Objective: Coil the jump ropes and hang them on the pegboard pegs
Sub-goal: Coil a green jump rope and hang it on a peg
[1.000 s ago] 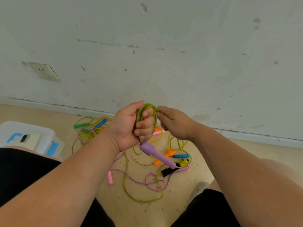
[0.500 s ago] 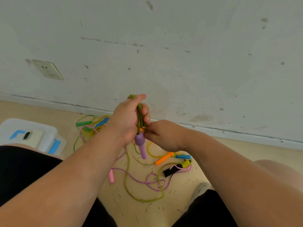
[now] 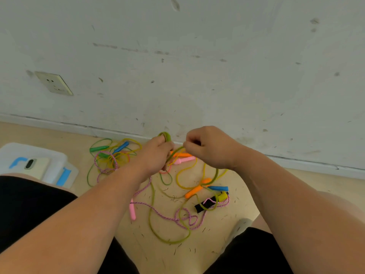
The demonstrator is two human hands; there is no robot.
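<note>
Rope is bunched in your left hand (image 3: pixel 156 155): the green jump rope (image 3: pixel 167 135), with its loops poking out above your curled fingers. Your right hand (image 3: pixel 209 147) is just beside it and pinches one strand of the same rope. The rest hangs down and lies in a big loop on the floor (image 3: pixel 197 254) between your legs. More ropes lie tangled by the wall (image 3: pixel 197 76), with a pink handle (image 3: pixel 132 211), an orange handle (image 3: pixel 194 191) and a blue handle (image 3: pixel 218 188). A phone (image 3: pixel 37 167) rests on a white box (image 3: pixel 49 155) to your left.
</note>
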